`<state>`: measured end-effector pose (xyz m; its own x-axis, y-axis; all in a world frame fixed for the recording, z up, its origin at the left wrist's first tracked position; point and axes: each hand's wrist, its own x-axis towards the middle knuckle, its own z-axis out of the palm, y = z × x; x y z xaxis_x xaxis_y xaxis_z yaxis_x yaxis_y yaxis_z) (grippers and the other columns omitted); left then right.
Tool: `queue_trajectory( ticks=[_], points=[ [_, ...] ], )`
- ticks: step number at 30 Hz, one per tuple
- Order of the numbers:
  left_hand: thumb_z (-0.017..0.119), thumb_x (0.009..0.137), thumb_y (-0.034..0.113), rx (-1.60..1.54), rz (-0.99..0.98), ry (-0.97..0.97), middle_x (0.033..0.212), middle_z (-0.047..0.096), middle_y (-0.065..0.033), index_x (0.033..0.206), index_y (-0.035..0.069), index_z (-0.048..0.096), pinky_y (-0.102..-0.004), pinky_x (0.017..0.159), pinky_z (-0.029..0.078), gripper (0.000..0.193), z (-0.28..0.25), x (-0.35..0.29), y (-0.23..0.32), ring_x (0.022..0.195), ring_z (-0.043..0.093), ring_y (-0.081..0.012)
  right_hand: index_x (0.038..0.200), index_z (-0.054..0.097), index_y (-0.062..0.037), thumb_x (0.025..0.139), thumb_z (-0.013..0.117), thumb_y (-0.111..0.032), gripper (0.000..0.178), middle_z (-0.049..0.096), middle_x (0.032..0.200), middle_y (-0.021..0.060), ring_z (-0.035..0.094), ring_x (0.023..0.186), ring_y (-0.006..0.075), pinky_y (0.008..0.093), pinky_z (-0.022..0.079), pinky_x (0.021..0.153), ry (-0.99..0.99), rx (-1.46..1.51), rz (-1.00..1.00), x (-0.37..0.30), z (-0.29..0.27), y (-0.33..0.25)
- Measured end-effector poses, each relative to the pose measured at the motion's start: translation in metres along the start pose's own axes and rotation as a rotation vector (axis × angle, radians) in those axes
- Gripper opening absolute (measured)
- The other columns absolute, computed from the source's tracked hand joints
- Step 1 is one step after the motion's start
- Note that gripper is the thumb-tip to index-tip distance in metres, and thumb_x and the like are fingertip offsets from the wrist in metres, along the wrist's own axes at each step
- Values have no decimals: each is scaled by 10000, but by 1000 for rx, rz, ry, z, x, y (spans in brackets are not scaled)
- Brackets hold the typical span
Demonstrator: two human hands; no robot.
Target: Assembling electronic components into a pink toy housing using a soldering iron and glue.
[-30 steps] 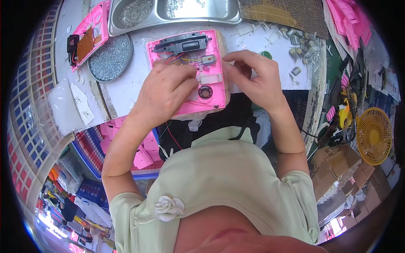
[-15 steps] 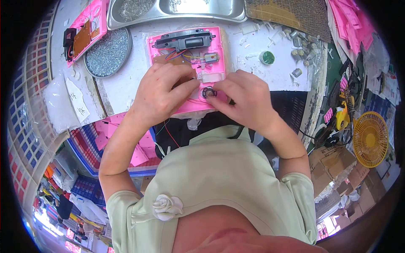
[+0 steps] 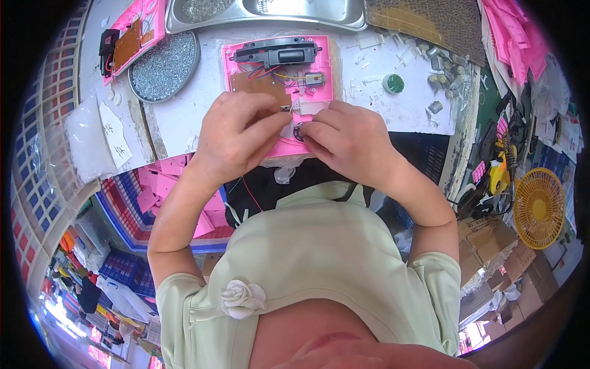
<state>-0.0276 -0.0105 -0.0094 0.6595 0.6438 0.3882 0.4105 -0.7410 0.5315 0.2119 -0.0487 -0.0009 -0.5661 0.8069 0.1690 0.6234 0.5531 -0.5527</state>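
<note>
A pink plastic housing lies open in front of me. Across its far end sits a long black plastic part, with a small motor and coloured wires nearer me. My left hand rests over the near edge of the brown circuit board, fingers pinched beside a small metal component; what they hold is hidden. A translucent white piece lies between the hands. My right hand is closed, its fingertips on a small round black part at the housing's near end.
A round dish of screws and another pink housing are at left. Beyond stands a metal tray. At right are a green-topped round container and several small motors. A crate of pink parts sits below the table edge.
The right fingertips have drawn in over the round black part, covering more of it. The left hand stays pinched near the board's edge. The whole view has shifted slightly.
</note>
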Motion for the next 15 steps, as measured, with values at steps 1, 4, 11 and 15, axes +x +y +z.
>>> queue_trajectory(
  ticks=[1,4,11,15],
  points=[
    [822,709,52,-1,13,-17,996,634,-58,1049,107,760,-364,679,441,350,1,1,1,781,596,-230,944,704,-103,726,813,-101,245,662,840,26,659,755,232,367,543,596,0,-14,7,-1,0,-2],
    [815,714,70,40,24,-61,1005,635,-56,1075,109,759,-371,692,429,367,2,0,1,779,597,-226,917,702,-99,754,792,-123,188,656,820,33,659,754,240,373,542,594,22,-14,25,-4,1,-5],
    [818,716,75,5,-10,-71,1023,629,-52,1114,127,750,-389,740,429,407,0,-1,2,805,601,-235,806,676,-100,822,765,-226,156,641,708,49,653,687,273,405,520,587,285,-41,256,20,-16,19],
    [804,734,145,140,-31,63,1026,619,-32,1096,138,745,-401,814,413,367,8,20,1,860,593,-229,758,667,-86,801,756,-304,240,654,717,69,671,715,293,424,527,593,177,-158,379,37,-14,20]
  ],
)
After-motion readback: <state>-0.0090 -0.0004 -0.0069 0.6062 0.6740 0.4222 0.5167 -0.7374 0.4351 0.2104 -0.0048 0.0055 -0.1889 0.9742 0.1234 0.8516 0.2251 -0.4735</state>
